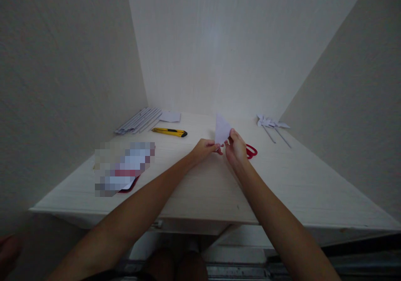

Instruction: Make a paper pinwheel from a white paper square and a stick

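A white paper piece point(222, 129) with a slanted upper edge is held up between both hands, above the middle of the table. My left hand point(205, 148) pinches its lower left corner. On the right side, my right hand point(236, 147) grips the paper's edge between thumb and fingers. Red-handled scissors point(251, 151) lie just behind my right hand, which hides most of them. To the left rests a yellow utility knife point(171, 132), apart from both hands.
On the white table point(194, 197), rolled paper sticks point(139, 121) are piled back left beside a paper square point(171, 116). Paper pinwheels point(268, 122) on sticks lie back right. A blurred-out flat object point(127, 168) with a red edge lies front left. Walls enclose three sides.
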`<state>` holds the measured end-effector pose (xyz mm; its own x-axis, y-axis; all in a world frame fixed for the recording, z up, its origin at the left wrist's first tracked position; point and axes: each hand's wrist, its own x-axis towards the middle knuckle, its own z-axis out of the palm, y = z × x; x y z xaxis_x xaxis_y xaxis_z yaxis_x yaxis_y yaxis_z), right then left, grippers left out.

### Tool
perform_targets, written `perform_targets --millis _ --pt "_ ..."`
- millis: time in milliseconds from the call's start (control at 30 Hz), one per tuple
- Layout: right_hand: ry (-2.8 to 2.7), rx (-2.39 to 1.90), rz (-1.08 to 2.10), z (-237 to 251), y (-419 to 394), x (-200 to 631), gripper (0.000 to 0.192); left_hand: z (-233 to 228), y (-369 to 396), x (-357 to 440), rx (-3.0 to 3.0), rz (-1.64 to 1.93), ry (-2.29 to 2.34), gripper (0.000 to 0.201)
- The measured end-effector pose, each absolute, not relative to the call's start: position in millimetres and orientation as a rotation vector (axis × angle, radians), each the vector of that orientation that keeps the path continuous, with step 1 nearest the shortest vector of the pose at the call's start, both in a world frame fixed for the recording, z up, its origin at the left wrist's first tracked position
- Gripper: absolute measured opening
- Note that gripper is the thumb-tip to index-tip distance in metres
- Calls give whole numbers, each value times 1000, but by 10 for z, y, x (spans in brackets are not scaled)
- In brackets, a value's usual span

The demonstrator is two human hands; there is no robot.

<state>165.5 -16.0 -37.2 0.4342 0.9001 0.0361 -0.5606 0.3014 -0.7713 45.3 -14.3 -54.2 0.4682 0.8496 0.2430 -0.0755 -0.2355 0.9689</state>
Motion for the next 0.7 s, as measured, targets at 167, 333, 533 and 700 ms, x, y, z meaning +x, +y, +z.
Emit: perform_targets --millis 167,333,533,700 --pt "-516 -748 1035 -350 -165 1661 11 -538 -155 469 1505 980 663 29" --pt "-459 -738 1037 -334 -168 1654 7 -543 -165 480 1452 940 614 33" --pt "-437 -730 1064 -324 -176 1655 3 -483 -214 478 1504 955 653 30" --pt "-425 -741 1057 -331 -164 1666 4 -439 -246 452 1612 976 729 29"
